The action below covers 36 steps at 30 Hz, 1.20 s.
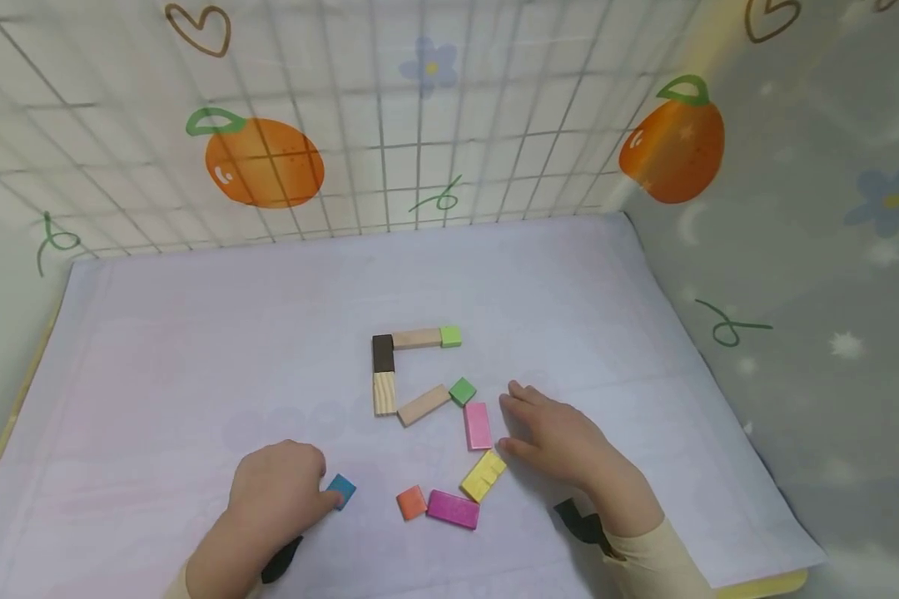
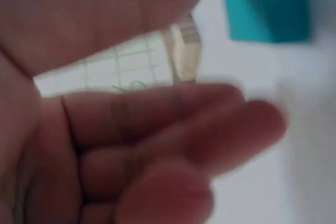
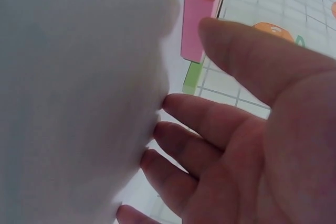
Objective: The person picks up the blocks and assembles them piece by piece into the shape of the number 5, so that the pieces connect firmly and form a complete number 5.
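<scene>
My left hand [image 1: 279, 489] is at the lower left, its thumb tip beside a small blue block [image 1: 342, 491]. In the left wrist view a gap separates thumb from fingers, and the blue block [image 2: 268, 9] lies beyond the thumb, not between them. Whether the thumb touches it, I cannot tell. My right hand [image 1: 558, 437] rests its spread fingertips on the white sheet, right of a pink block [image 1: 477, 426] and a yellow block [image 1: 484, 476]. Nothing is in that hand. A magenta block [image 1: 453, 509] and an orange block [image 1: 412, 503] lie between the hands.
Further back, a dark block [image 1: 383, 353], a striped wooden block [image 1: 384, 393], two plain wooden strips [image 1: 417, 339], a light green block [image 1: 451, 336] and a green block [image 1: 462, 391] continue the curved row. A wire grid [image 1: 419, 125] behind printed covering borders the white sheet [image 1: 195, 333].
</scene>
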### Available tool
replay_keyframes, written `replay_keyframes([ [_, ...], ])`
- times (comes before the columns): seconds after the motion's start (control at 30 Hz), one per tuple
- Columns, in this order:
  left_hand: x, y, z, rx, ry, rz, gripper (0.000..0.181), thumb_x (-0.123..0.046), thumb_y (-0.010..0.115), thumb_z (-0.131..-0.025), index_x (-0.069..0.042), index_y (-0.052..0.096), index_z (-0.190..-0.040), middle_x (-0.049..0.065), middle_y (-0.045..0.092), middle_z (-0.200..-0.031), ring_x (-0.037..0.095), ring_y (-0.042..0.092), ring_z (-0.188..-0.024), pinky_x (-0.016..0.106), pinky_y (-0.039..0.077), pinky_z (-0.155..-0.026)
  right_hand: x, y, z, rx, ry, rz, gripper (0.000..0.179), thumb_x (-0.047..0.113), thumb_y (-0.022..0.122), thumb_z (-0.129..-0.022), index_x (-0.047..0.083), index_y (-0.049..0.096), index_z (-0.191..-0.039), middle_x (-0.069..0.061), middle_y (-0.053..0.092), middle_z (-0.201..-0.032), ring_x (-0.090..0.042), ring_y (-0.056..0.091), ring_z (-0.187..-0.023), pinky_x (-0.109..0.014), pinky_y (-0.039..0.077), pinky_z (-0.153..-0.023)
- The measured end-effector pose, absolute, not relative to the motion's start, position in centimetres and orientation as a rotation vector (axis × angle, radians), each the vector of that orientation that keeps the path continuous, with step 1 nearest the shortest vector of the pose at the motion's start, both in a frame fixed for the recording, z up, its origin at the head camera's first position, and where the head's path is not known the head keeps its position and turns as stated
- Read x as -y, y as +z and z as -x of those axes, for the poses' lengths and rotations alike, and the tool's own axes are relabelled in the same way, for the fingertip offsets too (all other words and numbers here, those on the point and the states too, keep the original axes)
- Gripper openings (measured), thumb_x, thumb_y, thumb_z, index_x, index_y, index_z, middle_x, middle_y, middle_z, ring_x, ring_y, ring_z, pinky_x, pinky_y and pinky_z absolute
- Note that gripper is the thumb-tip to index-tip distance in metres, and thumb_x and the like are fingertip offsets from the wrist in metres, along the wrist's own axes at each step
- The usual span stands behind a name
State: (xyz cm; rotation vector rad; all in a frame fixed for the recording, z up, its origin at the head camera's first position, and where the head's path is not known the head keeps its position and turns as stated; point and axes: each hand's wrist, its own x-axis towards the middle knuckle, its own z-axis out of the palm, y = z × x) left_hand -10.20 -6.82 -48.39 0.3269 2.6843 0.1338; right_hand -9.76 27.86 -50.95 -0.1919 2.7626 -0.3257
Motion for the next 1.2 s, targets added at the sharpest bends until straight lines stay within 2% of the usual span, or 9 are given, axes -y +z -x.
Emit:
replay_keyframes([
  [0.13,6.9,-49.4,10.3,-2.621,0.189,-0.366,0.028,-0.043,0.083,-0.078,-0.022,0.067,-0.067,-0.007,0.059,-0.06,0.012,0.051,-0.059,0.03,0.042,-0.052,-27.9,-51.1,9.8,-2.767,-0.328,0.183,0.07,0.042,0.074,-0.09,0.013,0.05,-0.149,-0.009,0.041,-0.16,-0.033,0.039,-0.148,-0.056,0.04,-0.114],
  [0.33,5.4,-50.5,10.5,-2.674,0.268,-0.426,0.037,-0.049,0.076,-0.085,-0.022,0.061,-0.064,-0.007,0.05,-0.052,0.012,0.046,-0.053,0.027,0.036,-0.049,-27.8,-51.2,9.8,-2.757,-0.342,0.187,0.07,0.043,0.073,-0.09,0.014,0.05,-0.149,-0.009,0.041,-0.16,-0.033,0.039,-0.148,-0.056,0.041,-0.114],
  [0.47,4.6,-50.6,11.0,-2.741,0.285,-0.446,0.033,-0.05,0.072,-0.089,-0.018,0.074,-0.084,-0.005,0.063,-0.063,0.013,0.056,-0.06,0.028,0.045,-0.051,-27.8,-51.1,9.9,-2.752,-0.342,0.185,0.07,0.043,0.073,-0.09,0.014,0.05,-0.15,-0.009,0.041,-0.16,-0.033,0.038,-0.148,-0.056,0.041,-0.114],
  [0.63,4.0,-51.1,11.3,-2.75,0.319,-0.546,0.032,-0.043,0.075,-0.088,-0.018,0.078,-0.109,-0.003,0.079,-0.098,0.018,0.074,-0.092,0.036,0.061,-0.071,-27.8,-51.0,9.9,-2.749,-0.335,0.176,0.071,0.043,0.074,-0.09,0.014,0.05,-0.15,-0.008,0.041,-0.161,-0.033,0.038,-0.149,-0.056,0.04,-0.115],
  [0.7,3.9,-51.4,11.3,-2.737,0.351,-0.579,0.026,-0.041,0.075,-0.089,-0.021,0.079,-0.103,-0.005,0.078,-0.094,0.015,0.073,-0.09,0.034,0.06,-0.071,-27.8,-51.1,9.9,-2.75,-0.333,0.181,0.071,0.043,0.074,-0.09,0.014,0.05,-0.15,-0.008,0.041,-0.161,-0.032,0.038,-0.149,-0.056,0.04,-0.115],
  [0.8,3.6,-51.7,11.4,-2.741,0.378,-0.608,0.018,-0.04,0.075,-0.089,-0.022,0.077,-0.088,-0.01,0.072,-0.076,0.009,0.064,-0.071,0.027,0.053,-0.061,-27.9,-51.1,9.9,-2.752,-0.338,0.189,0.071,0.042,0.074,-0.09,0.014,0.05,-0.15,-0.009,0.041,-0.161,-0.033,0.038,-0.149,-0.055,0.041,-0.114],
  [0.97,3.1,-51.9,11.4,-2.752,0.394,-0.629,0.032,-0.04,0.073,-0.091,-0.022,0.062,-0.066,-0.01,0.05,-0.053,0.008,0.045,-0.053,0.024,0.036,-0.048,-28.0,-51.1,9.8,-2.755,-0.341,0.191,0.07,0.042,0.074,-0.09,0.013,0.05,-0.149,-0.009,0.042,-0.16,-0.033,0.039,-0.148,-0.055,0.041,-0.114],
  [1.13,2.8,-51.8,11.3,-2.751,0.347,-0.601,0.035,-0.04,0.071,-0.092,-0.021,0.059,-0.065,-0.008,0.045,-0.051,0.009,0.043,-0.05,0.024,0.034,-0.046,-27.9,-51.0,9.9,-2.756,-0.339,0.196,0.07,0.042,0.073,-0.09,0.014,0.05,-0.15,-0.008,0.042,-0.16,-0.033,0.039,-0.148,-0.055,0.041,-0.114],
  [1.2,2.8,-51.8,11.3,-2.756,0.335,-0.587,0.029,-0.04,0.071,-0.093,-0.019,0.065,-0.074,-0.007,0.05,-0.054,0.009,0.045,-0.051,0.024,0.036,-0.046,-27.9,-50.9,9.9,-2.754,-0.341,0.199,0.07,0.042,0.073,-0.09,0.013,0.05,-0.15,-0.009,0.041,-0.16,-0.033,0.039,-0.148,-0.055,0.041,-0.114],
])
